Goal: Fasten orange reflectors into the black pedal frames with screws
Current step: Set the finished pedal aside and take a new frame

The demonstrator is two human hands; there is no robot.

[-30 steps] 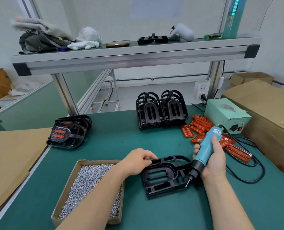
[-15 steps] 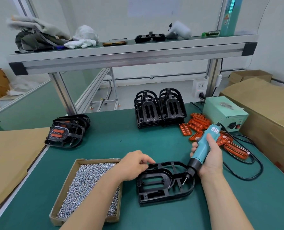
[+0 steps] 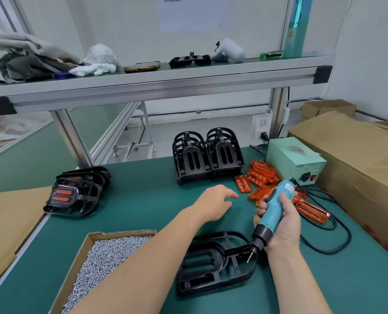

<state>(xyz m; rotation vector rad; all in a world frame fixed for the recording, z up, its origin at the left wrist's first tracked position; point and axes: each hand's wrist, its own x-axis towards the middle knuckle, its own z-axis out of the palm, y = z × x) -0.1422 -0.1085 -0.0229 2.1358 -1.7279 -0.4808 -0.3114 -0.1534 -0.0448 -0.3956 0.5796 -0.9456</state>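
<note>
The green counter (image 3: 143,200) stretched out beneath both hands. By the left forearm sat a cardboard box (image 3: 120,233) heaped with screws (image 3: 102,257). Beyond the left hand (image 3: 213,200) stood two stacks of black frames (image 3: 207,157), and well off to its left lay finished pedals (image 3: 75,193). One pedal frame (image 3: 202,268) lay flat on the counter, just nearer the person than the right hand (image 3: 283,223). The orange reflectors (image 3: 261,175) were heaped just beyond the right hand, near the left fingertips. The left hand hovered open, fingers loosely spread toward them, holding nothing. The right hand gripped the teal screwdriver (image 3: 273,209), its bit angled down over the frame's right side.
</note>
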